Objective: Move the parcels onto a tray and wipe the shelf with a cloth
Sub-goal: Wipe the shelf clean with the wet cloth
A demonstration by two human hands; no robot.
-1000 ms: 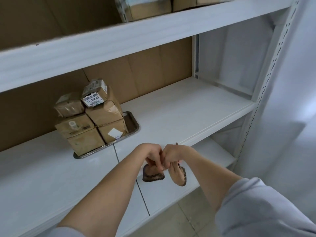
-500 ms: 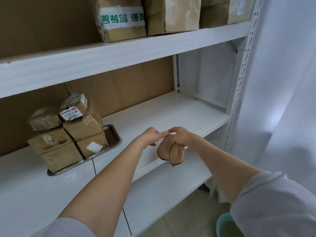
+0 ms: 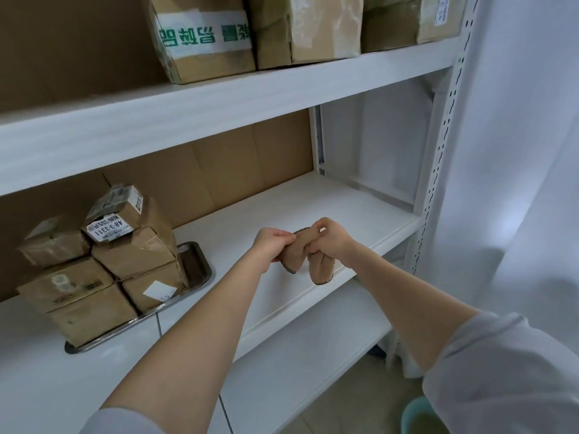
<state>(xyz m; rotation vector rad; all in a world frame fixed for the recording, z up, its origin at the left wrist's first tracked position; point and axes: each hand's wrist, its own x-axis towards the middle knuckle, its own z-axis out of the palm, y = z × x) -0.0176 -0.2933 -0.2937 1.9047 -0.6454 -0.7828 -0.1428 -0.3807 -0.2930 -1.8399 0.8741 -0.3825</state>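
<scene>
Glossy metal tray [image 3: 200,278], cardboard parcels [image 3: 103,264]

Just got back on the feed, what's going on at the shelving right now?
A person holds a small tan cloth with a dark stitched edge in both hands, above the white middle shelf. The left hand pinches one edge, and the right hand grips the bunched rest. The brown cardboard parcels sit stacked on the silver metal tray at the shelf's left end. The cloth does not appear to be touching the shelf yet.
</scene>
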